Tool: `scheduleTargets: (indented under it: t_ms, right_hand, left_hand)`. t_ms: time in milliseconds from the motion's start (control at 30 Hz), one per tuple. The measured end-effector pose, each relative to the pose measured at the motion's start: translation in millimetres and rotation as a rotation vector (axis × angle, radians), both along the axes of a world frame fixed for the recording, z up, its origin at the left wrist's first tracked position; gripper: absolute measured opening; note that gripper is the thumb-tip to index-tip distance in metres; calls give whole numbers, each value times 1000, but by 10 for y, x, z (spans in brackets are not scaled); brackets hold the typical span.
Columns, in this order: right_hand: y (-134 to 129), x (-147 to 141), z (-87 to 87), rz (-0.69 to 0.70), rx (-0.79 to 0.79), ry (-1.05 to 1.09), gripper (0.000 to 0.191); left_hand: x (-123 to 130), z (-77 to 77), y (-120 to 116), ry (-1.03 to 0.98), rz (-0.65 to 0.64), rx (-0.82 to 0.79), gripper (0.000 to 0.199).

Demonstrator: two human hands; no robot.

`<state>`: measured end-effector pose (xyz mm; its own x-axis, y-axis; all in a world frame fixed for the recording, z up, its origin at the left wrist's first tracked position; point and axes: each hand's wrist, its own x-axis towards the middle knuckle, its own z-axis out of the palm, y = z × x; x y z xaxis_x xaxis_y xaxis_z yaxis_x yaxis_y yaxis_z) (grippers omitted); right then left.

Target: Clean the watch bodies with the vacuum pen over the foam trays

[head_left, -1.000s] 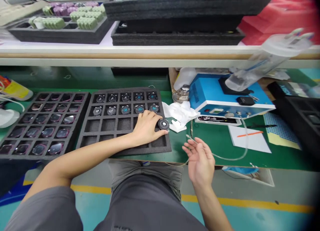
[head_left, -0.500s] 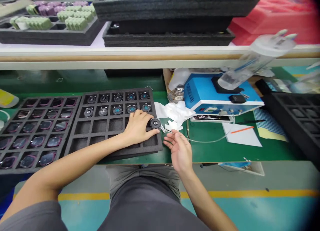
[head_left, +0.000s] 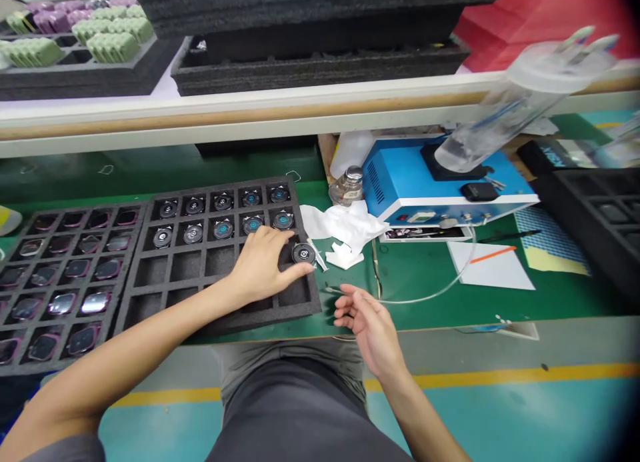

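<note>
My left hand lies over the black foam tray, with its fingertips on a round black disc and seemingly pinching it. Several similar discs with teal centres sit in the tray's upper cells, while its lower cells look bare. My right hand hovers open above the green mat near the front edge. Its fingers lie just beside a thin transparent tube with a slim metal tip. A crumpled white cloth lies beyond the disc.
A blue machine carries a transparent cylinder. A glass bottle stands beside it. To the left is a foam tray of dark glossy parts; to the right, white paper and a black tray. Stacked foam trays fill the shelf.
My right hand has drawn back toward the mat's front edge, away from the cloth. The disc stays at my left fingertips, and the whole view has shifted slightly with my head.
</note>
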<state>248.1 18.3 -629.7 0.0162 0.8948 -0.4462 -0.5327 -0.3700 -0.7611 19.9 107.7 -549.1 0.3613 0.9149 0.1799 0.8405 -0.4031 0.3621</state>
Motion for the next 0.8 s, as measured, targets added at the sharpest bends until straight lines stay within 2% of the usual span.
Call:
scheduleTargets:
  t_ms: [100,200,300,367,400,467,533,633,733,800]
  right_hand:
    - [-27,31,38,54,-43,41,52]
    - [-78,115,86,113,-70,20,57]
    - [-114,296,168,367,-103,-128,57]
    - [-98,450,259,533,-53,-268,53]
    - [-68,520,318,554,4,-344,51]
    - [51,608,462,457,153,-505,45]
    - [259,585,626,273,309,-675,36]
    - [695,331,850,50,609,-893,20]
    - [1122,-45,976,52,965,-1006,11]
    - [1321,-256,992,118,1109,-1038,10]
  left_hand:
    - [-102,103,265,6,116,20,45]
    - [-150,137,553,182,203,0,43]
    - [-145,99,702,257,187,2,41]
    - [-148,58,732,182,201,11,34]
    - [-156,39,739,119,216,3,30]
    - [-177,10,747,-48,253,-22,24]
    - [-187,2,743,-257,275,-47,25]
    - [-143,35,680,-558,263,-70,32]
    - [-52,91,554,-785,226,-108,31]
    - [3,111,472,-902,215,-129,28]
